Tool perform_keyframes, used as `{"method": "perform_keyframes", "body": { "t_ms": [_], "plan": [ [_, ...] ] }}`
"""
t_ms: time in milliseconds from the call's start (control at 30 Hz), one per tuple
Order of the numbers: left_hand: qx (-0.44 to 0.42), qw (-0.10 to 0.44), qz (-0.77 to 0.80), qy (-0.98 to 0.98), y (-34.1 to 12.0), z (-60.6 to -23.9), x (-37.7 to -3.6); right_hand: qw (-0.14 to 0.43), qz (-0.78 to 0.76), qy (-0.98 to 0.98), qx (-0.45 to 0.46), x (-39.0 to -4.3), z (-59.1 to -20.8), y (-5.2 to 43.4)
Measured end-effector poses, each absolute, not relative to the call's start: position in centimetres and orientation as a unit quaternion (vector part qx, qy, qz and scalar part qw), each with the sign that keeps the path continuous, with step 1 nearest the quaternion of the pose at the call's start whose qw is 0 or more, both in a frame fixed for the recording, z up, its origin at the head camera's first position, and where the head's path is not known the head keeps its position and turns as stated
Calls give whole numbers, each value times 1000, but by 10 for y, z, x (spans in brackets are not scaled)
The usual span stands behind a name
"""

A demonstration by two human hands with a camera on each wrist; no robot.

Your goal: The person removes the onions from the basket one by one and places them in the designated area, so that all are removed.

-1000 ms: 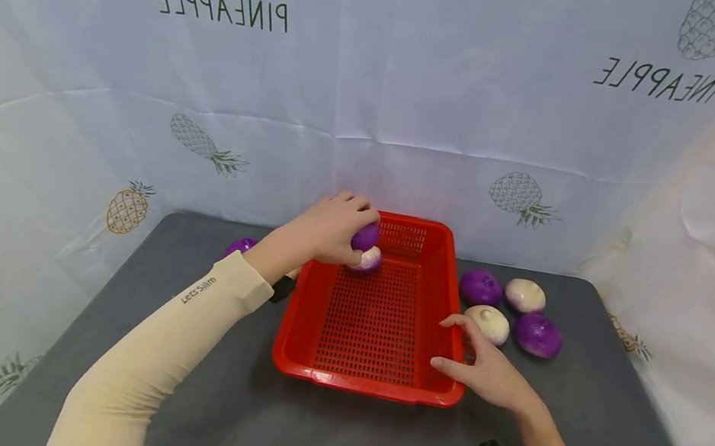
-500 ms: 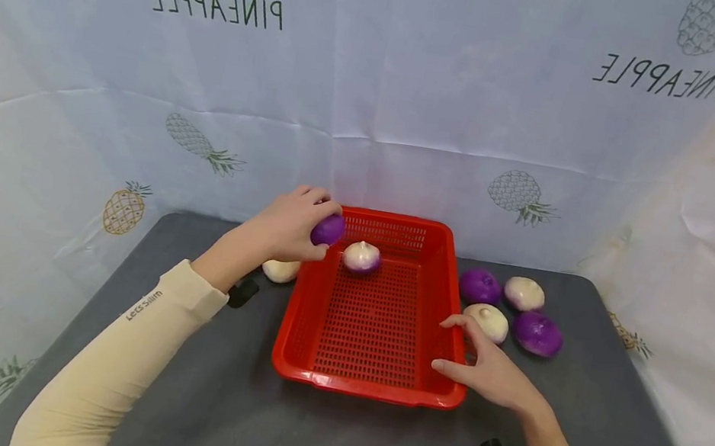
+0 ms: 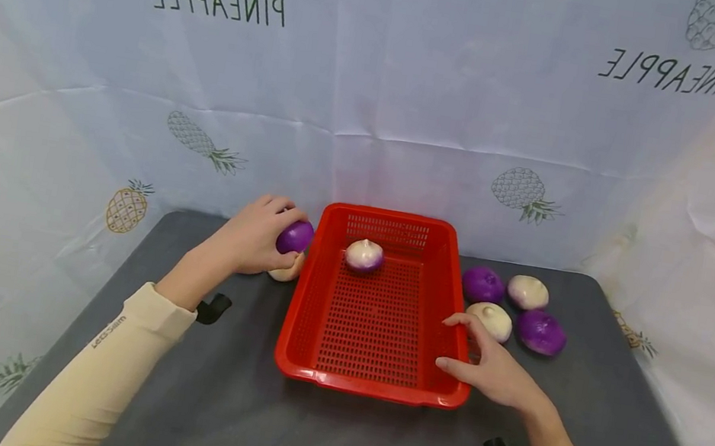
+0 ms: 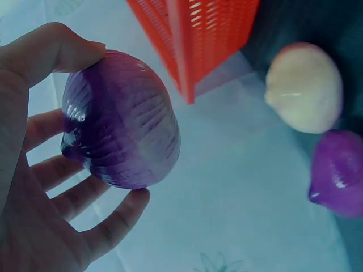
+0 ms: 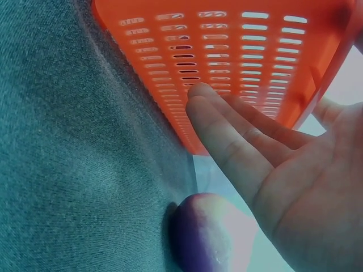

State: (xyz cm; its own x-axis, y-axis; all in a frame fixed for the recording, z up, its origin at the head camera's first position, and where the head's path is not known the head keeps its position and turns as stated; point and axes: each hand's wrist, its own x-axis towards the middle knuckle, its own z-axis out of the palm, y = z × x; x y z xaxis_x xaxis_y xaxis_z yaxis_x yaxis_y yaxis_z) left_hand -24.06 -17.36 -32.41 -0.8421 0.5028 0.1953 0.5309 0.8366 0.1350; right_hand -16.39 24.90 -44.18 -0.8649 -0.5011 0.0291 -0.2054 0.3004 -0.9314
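Observation:
My left hand [image 3: 258, 235] holds a purple onion [image 3: 295, 237] just left of the red basket [image 3: 294, 321]. In the left wrist view the thumb lies on one side of this ribbed, shiny onion [image 4: 122, 122], with fingertips on the other. A white onion [image 3: 287, 268] lies partly hidden behind that hand. One white-and-purple onion [image 3: 364, 255] sits inside the basket, towards its back left. My right hand [image 3: 492, 366] grips the basket's right side. Its thumb reaches over the rim, and in the right wrist view several fingers [image 5: 232, 141] lie along the slotted outer wall.
Right of the basket lie two purple onions [image 3: 483, 284] and two whitish ones, the nearer white one [image 3: 490, 321] close to the right hand. A dark grey table [image 3: 325, 442] carries everything. A pineapple-print cloth [image 3: 405, 91] hangs behind and at the sides.
My left hand has moved left, from above the basket's back left corner to beside it, carrying the purple onion along. The onion in the basket is now uncovered. My right hand stays put.

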Motion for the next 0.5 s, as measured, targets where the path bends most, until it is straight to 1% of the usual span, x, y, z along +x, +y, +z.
{"method": "perform_keyframes", "body": {
  "t_ms": [267, 500],
  "plan": [
    [-236, 67, -108, -963, -194, -345, -232, 138, -550, 796, -210, -165, -445, 250],
    [-220, 66, -120, -966, -205, -376, -226, 132, -544, 801, -213, -166, -445, 250]
  ]
}}
